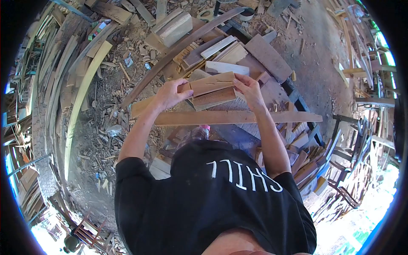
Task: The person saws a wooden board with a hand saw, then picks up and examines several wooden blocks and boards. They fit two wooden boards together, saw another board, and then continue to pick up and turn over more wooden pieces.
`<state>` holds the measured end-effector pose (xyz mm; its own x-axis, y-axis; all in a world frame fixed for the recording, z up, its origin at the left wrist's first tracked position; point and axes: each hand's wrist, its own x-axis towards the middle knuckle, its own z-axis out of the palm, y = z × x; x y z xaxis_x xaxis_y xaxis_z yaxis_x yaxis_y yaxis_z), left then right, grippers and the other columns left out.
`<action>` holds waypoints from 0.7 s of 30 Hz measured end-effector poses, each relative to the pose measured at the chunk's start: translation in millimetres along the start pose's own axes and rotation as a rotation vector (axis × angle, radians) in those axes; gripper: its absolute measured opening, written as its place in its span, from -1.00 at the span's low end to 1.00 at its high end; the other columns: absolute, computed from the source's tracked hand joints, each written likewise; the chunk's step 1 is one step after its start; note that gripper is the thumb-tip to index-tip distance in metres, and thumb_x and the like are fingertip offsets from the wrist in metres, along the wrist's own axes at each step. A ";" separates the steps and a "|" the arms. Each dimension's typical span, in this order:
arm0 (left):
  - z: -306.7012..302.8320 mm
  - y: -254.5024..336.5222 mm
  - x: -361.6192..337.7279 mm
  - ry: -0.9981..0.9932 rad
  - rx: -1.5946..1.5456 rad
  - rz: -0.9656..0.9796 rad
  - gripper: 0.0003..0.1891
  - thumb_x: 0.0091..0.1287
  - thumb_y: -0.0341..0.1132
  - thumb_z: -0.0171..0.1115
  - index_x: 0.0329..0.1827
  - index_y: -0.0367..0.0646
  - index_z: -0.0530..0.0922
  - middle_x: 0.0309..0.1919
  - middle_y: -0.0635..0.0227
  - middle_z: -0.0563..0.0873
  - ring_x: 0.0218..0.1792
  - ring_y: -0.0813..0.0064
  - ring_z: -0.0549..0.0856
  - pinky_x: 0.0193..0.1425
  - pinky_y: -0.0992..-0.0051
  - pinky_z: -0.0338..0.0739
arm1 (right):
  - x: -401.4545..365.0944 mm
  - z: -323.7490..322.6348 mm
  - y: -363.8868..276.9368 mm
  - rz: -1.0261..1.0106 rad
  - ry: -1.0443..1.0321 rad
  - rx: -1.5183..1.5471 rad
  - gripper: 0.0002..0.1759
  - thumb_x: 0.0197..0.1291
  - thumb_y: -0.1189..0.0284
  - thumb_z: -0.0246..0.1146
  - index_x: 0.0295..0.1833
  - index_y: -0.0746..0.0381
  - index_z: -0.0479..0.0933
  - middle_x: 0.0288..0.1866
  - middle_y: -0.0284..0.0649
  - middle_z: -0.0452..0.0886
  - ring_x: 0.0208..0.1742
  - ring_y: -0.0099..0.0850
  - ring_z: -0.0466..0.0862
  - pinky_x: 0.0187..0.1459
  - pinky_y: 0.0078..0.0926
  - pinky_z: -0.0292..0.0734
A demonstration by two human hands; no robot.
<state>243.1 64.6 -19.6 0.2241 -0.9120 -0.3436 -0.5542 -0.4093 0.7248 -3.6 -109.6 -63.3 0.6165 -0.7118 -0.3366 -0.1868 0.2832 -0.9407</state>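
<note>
A short wooden board [212,83] with dark cracks in its face is held up between my two hands. My left hand [171,93] grips its left end, thumb on the near side. At the right end, my right hand [250,88] pinches the corner between thumb and fingers. Just below it lies another short, darker wood block [214,98], partly covered by the held board. Nearer my body, a long plank [238,117] runs crosswise beneath both forearms.
Cut boards are piled ahead, among them a pale block [227,68] and a wide brown board [268,58]. A long curved plank [182,46] slants across the far side. Wood scraps litter the ground at left, beside a long yellowish strip [80,110]. Lumber stacks line both sides.
</note>
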 end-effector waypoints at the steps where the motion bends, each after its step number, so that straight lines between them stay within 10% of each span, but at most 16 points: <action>1: -0.5 0.4 -0.4 0.003 0.038 -0.023 -0.46 0.19 0.02 0.34 0.07 -0.25 0.59 -0.11 0.12 0.73 -0.12 0.27 0.71 0.00 0.34 0.53 | -0.6 0.3 1.5 0.001 0.002 0.000 -0.57 0.29 0.31 0.29 0.20 0.31 0.53 -0.03 -0.29 0.66 -0.07 -0.61 0.60 -0.01 -0.63 0.49; 21: 6.4 -23.4 11.0 -0.110 -0.065 -0.068 -0.49 0.15 0.02 0.36 -0.03 -0.25 0.63 -0.18 0.14 0.75 -0.14 0.32 0.72 0.00 0.35 0.52 | -6.3 -1.9 16.3 0.021 0.010 -0.010 -0.65 0.33 0.32 0.25 0.05 0.37 0.61 -0.16 -0.29 0.68 -0.16 -0.57 0.60 -0.07 -0.57 0.51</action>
<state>253.4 64.3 -44.1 0.1683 -0.8752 -0.4535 -0.4866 -0.4738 0.7340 -11.9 -101.7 -76.6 0.6045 -0.7120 -0.3571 -0.2080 0.2917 -0.9336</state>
